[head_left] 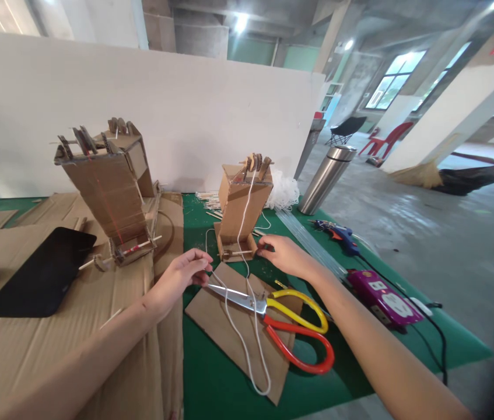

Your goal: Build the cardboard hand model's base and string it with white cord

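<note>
My left hand [189, 267] pinches the end of a white string [242, 344] in front of a small cardboard tower [238, 210]. The string loops down over a flat cardboard piece [212, 306], then rises across the tower's front to a wheel [253, 162] at its top. A thin wooden stick [238, 252] crosses the tower's low base. At the right side of that base, my right hand [284, 254] has its fingers closed against the wall; the fingertips are partly hidden. Large scissors [264, 306] with yellow and red handles lie under the string.
A larger cardboard model [107, 186] stands left, near a black tablet [41, 271] on cardboard sheets. At right are a steel flask [328, 178], clear glue sticks [310, 239], a blue glue gun [338, 233] and a purple box [384, 297] with a cable. A white panel [163, 111] borders the back.
</note>
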